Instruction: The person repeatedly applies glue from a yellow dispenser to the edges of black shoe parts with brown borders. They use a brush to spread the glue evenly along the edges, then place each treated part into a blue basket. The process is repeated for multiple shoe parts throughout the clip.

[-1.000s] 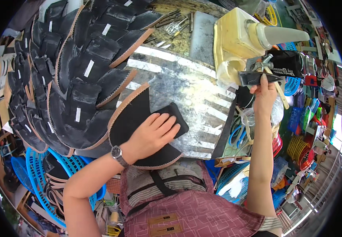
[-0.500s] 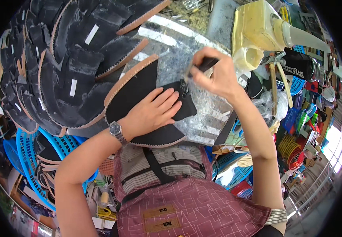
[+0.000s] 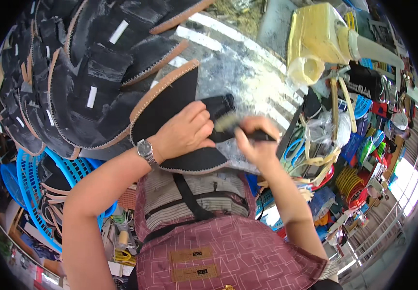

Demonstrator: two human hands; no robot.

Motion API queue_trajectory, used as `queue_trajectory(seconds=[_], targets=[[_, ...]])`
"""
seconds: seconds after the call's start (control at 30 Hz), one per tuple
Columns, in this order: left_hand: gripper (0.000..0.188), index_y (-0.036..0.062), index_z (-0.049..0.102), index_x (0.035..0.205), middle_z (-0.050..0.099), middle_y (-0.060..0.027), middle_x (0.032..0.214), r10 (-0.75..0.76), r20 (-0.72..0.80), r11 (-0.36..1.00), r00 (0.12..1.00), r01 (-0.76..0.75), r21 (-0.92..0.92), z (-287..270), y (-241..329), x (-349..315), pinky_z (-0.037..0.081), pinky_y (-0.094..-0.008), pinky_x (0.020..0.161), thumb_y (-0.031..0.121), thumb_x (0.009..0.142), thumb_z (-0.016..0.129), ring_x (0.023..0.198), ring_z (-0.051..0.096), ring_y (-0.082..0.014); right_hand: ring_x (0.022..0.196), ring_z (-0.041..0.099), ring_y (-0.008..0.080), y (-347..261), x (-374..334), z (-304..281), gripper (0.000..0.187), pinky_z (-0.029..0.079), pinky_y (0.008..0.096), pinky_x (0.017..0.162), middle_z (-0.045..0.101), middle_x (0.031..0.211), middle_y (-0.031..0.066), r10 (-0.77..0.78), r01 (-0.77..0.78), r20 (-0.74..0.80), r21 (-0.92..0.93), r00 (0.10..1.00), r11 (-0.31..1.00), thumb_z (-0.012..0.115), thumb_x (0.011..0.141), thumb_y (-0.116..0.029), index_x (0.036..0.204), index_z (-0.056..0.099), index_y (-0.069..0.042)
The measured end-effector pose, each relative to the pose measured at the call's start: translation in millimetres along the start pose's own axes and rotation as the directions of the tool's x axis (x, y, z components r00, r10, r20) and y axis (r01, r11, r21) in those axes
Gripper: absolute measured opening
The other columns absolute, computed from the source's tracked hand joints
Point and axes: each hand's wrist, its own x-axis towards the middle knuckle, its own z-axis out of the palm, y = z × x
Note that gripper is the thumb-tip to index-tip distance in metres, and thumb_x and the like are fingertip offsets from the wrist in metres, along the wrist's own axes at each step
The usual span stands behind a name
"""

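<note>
A black shoe upper (image 3: 170, 99) with a tan, zigzag-stitched edge lies on the worktop in front of me. My left hand (image 3: 184, 130), watch on the wrist, presses on its middle with fingers curled and held close together. In my right hand (image 3: 259, 140) is a glue brush (image 3: 227, 122) with a dark handle, gripped between thumb and fingers. Its pale bristles, blurred by motion, are over the upper's right-hand part, beside my left fingertips. A wet-looking dark patch shows along that part's far edge.
Several similar black uppers (image 3: 102, 96) overlap in a pile at the left. A yellowed glue container (image 3: 313, 36) with an open cup stands at the far right, near wooden-handled tools (image 3: 334, 104). Blue baskets (image 3: 25, 181) sit below the worktop's left edge.
My right hand has come nearer and swept the brush down across the upper's right part. My left fingers, flat before, are now curled. The upper has shifted slightly.
</note>
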Motion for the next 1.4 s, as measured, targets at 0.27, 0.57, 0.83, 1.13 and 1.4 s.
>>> queue_trajectory(seconds=[0.27, 0.57, 0.83, 1.13, 1.4], targets=[[0.055, -0.0008, 0.048, 0.092, 0.045, -0.0151, 0.097, -0.048, 0.014, 0.999, 0.999, 0.048, -0.013, 1.2, 3.3, 0.7, 0.039, -0.0427, 0.091, 0.035, 0.057, 0.071, 0.102, 0.044, -0.0340, 0.072, 0.057, 0.0197, 1.2, -8.4, -36.2, 0.026, 0.046, 0.0304, 0.064, 0.057, 0.079, 0.0105, -0.118, 0.108, 0.125, 0.082, 0.985, 0.991, 0.067, 0.061, 0.000, 0.079, 0.047, -0.003], [0.074, 0.0029, 0.037, 0.120, 0.043, -0.0174, 0.118, -0.765, -0.146, 0.643, 0.627, 0.759, -0.106, -62.8, 19.3, -35.9, 0.035, -0.0387, 0.092, 0.010, 0.057, 0.075, 0.112, 0.040, -0.0345, 0.062, 0.055, 0.0102, 19.0, 45.5, -137.6, 0.010, 0.045, 0.0249, 0.058, 0.057, 0.073, 0.0042, 0.277, -0.275, -0.350, 0.055, 0.895, 0.960, 0.057, 0.077, -0.002, 0.087, 0.054, -0.002], [0.055, 0.0051, 0.043, 0.111, 0.055, -0.0182, 0.097, -0.794, -0.073, 0.604, 0.603, 0.797, 0.013, -62.8, 9.7, -28.0, 0.043, -0.0389, 0.073, 0.013, 0.064, 0.070, 0.091, 0.054, -0.0341, 0.052, 0.052, 0.0079, 92.8, 91.7, -152.3, 0.017, 0.041, 0.0219, 0.047, 0.059, 0.068, 0.0029, 0.311, -0.243, -0.442, 0.206, 0.841, 0.948, 0.056, 0.086, -0.019, 0.091, 0.055, -0.002], [0.032, 0.0041, 0.047, 0.098, 0.058, -0.0184, 0.077, -0.760, 0.024, 0.647, 0.649, 0.760, -0.065, -67.0, -5.7, -37.1, 0.044, -0.0412, 0.063, 0.012, 0.072, 0.064, 0.075, 0.057, -0.0355, 0.064, 0.058, 0.0180, -51.6, 17.0, 2.1, 0.021, 0.048, 0.0281, 0.058, 0.059, 0.075, 0.0057, 0.024, -0.312, 0.591, 0.391, 0.806, 0.866, 0.068, 0.069, -0.021, 0.070, 0.055, -0.004], [0.028, 0.0033, 0.048, 0.091, 0.057, -0.0192, 0.075, -0.760, 0.007, 0.643, 0.650, 0.754, -0.132, -66.9, -7.4, -39.3, 0.044, -0.0400, 0.061, 0.014, 0.071, 0.064, 0.074, 0.056, -0.0362, 0.064, 0.054, 0.0228, -36.2, -7.4, 4.4, 0.034, 0.044, 0.0338, 0.048, 0.054, 0.068, 0.0045, -0.222, 0.468, 0.745, -0.135, 0.629, 0.873, 0.074, 0.054, -0.024, 0.073, 0.050, -0.010]])
